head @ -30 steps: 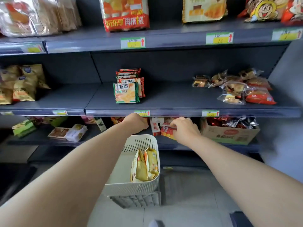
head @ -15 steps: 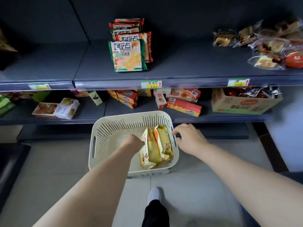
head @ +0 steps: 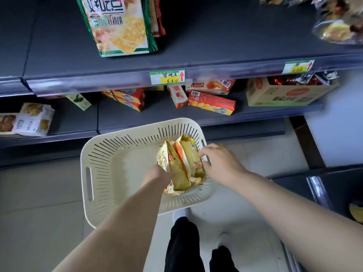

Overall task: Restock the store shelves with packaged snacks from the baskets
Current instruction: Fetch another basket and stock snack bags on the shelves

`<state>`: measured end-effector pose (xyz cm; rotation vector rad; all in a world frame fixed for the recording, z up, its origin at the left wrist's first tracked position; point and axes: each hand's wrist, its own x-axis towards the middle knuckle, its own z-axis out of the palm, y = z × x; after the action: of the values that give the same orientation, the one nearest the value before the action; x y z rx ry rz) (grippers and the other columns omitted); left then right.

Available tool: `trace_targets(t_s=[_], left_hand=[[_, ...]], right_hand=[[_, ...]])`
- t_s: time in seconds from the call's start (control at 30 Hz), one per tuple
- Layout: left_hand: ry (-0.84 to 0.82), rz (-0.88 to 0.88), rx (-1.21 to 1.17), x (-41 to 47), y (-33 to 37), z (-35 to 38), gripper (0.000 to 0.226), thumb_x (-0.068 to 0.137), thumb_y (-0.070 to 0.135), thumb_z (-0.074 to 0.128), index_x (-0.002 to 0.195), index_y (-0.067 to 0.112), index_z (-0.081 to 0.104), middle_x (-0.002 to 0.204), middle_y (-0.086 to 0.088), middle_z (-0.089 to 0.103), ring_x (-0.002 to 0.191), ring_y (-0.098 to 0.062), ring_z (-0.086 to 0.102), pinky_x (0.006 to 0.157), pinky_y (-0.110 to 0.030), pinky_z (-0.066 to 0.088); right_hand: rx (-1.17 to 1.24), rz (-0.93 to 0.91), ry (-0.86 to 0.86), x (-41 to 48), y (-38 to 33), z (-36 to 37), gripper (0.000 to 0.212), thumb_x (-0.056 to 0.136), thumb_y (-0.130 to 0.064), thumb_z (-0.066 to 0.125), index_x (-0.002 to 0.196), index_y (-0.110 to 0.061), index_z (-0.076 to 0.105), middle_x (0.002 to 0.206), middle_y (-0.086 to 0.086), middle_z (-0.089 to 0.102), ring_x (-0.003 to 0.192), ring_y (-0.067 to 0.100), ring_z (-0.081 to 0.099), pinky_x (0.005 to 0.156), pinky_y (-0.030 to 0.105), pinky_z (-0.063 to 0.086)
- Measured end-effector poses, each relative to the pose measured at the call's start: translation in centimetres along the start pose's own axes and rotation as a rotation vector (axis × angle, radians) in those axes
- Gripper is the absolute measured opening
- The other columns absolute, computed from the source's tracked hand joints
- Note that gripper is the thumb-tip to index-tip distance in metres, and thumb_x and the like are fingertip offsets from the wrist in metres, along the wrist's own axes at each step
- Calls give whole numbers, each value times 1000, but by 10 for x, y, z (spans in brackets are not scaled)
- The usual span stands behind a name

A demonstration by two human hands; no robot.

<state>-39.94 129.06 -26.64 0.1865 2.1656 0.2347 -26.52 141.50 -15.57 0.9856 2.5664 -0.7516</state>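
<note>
While I lean over the basket (head: 88, 181), which is cream and has slotted walls, both my bare arms reach down into it; the snack packets (head: 181, 163), yellow and olive foil, stand on edge in the right part of the basket, close to its right wall.

My left hand (head: 157, 174) is inside the basket and touches the leftmost packet from its left side; the fingertips are hidden behind the hand and the foil, so I cannot tell if they are spread or holding. My right hand (head: 222, 165) is at the right rim of the basket; its fingers (head: 202, 153) are bent, and the forefinger and the thumb close on the edge of the rightmost packet.

Beyond the basket is the lower shelf (head: 157, 116) with red boxes (head: 211, 102); beyond it and to the right stands a cardboard carton (head: 284, 93). Higher above the basket, the upper shelf (head: 216, 46) carries a cracker bag (head: 117, 26), and a price tag (head: 167, 77) sits on its front edge. On the near side of the basket I see my leg (head: 180, 242) in black cloth; a white shoe (head: 179, 213) shows just at the rim.
</note>
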Motion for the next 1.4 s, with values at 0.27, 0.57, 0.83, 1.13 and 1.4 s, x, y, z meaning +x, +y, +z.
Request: trace_targets(t_s=[0.27,0.57,0.83,1.13,1.4], left_hand=[[49,35,139,0,-3,4,21,85,24,54,97,10,64,84,-5,64,75,-24,62,59,-29,49],[118,17,-200,-43,-15,-27,14,86,9,47,89,9,61,76,-4,62,80,-27,67,65,-30,51],[26,6,-737,-130,6,-48,22,92,8,45,96,4,66,79,-3,75,57,-15,72,73,-32,52],[2,243,-827,-238,53,-35,19,95,21,52,89,11,66,85,-4,71,64,-15,67,75,-34,39],[127,230,-620,-273,48,-21,49,94,41,61,131,10,51,113,-7,53,108,-28,49,89,-41,42]], right_hand=[[-21,14,-47,2,9,18,30,96,-15,49,119,-26,64,129,-7,57,120,17,46,98,30,40],[5,42,-141,-16,7,19,34,94,-19,52,127,-27,58,137,-5,51,124,19,48,94,29,41],[111,27,-195,-62,-11,8,77,76,-44,75,138,-17,37,137,5,52,124,26,50,93,33,44],[645,288,181,-124,16,-26,60,81,-41,72,121,-13,37,114,4,59,103,30,59,80,36,47],[1243,309,-10,-171,80,-51,64,64,-41,82,119,-17,60,99,5,75,93,25,72,94,45,53]])
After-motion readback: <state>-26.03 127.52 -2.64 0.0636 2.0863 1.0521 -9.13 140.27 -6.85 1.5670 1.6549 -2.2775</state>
